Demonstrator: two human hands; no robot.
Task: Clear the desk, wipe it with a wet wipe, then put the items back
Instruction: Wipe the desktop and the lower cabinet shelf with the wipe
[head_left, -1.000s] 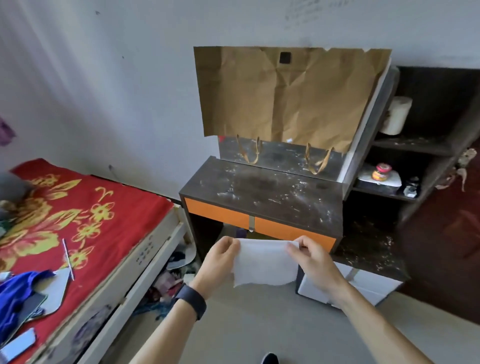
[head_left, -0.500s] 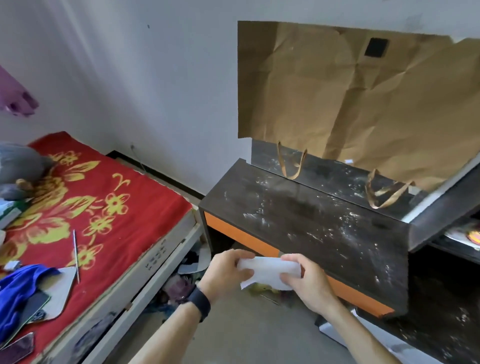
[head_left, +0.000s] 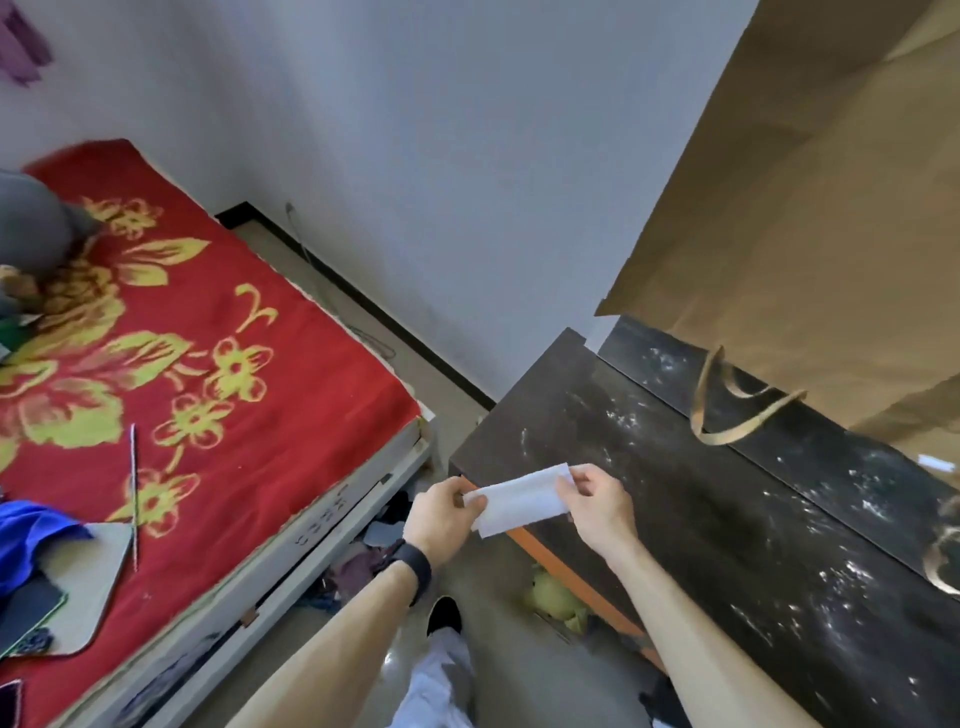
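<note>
From the head camera, looking down, both hands meet just over the near left corner of the dark wood-grain desk top (head_left: 701, 519), and the folded white wet wipe (head_left: 519, 499) stretches between them as a narrow strip. The left hand (head_left: 441, 512), with a black wristband (head_left: 415, 564) behind it, pinches the wipe's left end between thumb and curled fingers; the right hand (head_left: 597, 506) grips the right end in the same way, so neither is free. Held taut at both ends, the strip looks as though it is being folded into a pad fit for one palm (a guess from its doubled edges). It hangs above the desk's orange drawer front (head_left: 566, 569) and does not appear to touch the wood. The top is flecked with white specks and smears, thickest toward the right, which is likely why the wipe is brought to this corner: a pass could start here and run rightward. At the back, a large crumpled brown paper bag (head_left: 831, 208) hangs flat against the wall, its tan looped handles (head_left: 727, 410) drooping onto the raised rear ledge, where they could snag a wiping stroke. To the left, well apart from the desk, lies the bed with its red blanket patterned in yellow flowers (head_left: 208, 364), holding a blue cloth (head_left: 26, 535) and a thin white stick (head_left: 133, 488).
</note>
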